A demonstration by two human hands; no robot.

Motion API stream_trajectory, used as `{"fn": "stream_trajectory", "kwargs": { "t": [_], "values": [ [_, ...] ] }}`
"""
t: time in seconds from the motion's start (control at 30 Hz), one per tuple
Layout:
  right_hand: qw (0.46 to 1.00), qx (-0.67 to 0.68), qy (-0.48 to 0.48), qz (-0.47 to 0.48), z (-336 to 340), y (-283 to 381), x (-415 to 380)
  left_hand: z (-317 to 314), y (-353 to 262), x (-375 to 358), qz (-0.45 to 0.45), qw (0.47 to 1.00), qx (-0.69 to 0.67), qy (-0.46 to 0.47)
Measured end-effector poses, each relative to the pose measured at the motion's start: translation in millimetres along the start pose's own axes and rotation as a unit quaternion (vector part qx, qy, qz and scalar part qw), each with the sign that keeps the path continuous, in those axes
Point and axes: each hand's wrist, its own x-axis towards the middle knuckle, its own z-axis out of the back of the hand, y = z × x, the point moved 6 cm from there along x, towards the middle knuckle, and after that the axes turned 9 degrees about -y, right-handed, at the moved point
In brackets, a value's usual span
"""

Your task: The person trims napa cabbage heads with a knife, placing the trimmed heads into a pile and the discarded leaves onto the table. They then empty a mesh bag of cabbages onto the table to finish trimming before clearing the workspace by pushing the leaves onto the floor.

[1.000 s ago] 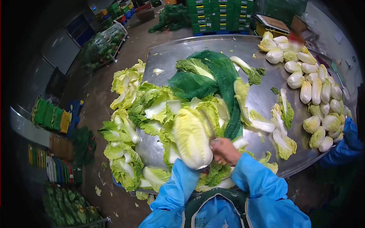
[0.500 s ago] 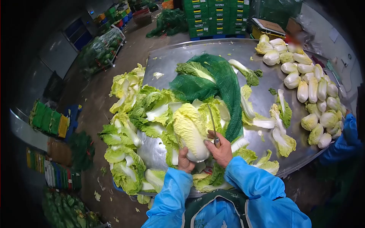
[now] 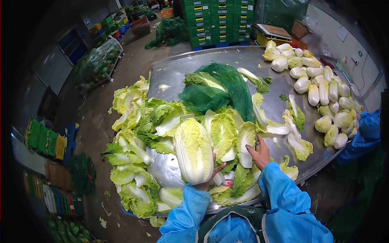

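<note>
A trimmed napa cabbage (image 3: 193, 152) rests on my left hand (image 3: 210, 178), which is under its base and right side with the fingers showing beside it. My right hand (image 3: 259, 152) is closed round a knife (image 3: 257, 139) pointing away from me, just right of a loose yellow-green leaf (image 3: 245, 141). More cut leaves (image 3: 223, 135) lie between the cabbage and the knife. Behind them a green mesh bag (image 3: 239, 91) is spread on the metal table (image 3: 170, 73), with a green leafy cabbage (image 3: 204, 80) in its folds.
Loose leaves (image 3: 131, 152) cover the table's left side. Whole cabbages (image 3: 324, 91) are heaped at the right, near a co-worker's blue sleeve (image 3: 366, 131). Stacked green crates (image 3: 221, 24) stand beyond the table. Wrapped cabbages (image 3: 97, 65) stand on a cart at the left.
The cabbage now sits more to the left, turned in my left hand. My right hand with the knife has moved right, away from it. A leaf now lies beside the knife.
</note>
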Motion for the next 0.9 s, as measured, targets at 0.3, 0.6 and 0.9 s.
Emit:
{"fn": "stream_trajectory", "kwargs": {
  "t": [0.3, 0.6, 0.9],
  "values": [
    [0.763, 0.422, 0.277, -0.404, -8, 65, -60, 28, 50, 21, 0.013, 0.965, 0.135, -0.223],
    [0.573, 0.669, 0.137, -0.453, 104, -87, 18, -14, 223, 139, 0.038, 0.895, 0.424, -0.134],
    [0.81, 0.408, -0.203, -0.369, 386, -294, 149, 8, 333, 188, 0.182, 0.757, 0.619, -0.109]
  ]
}}
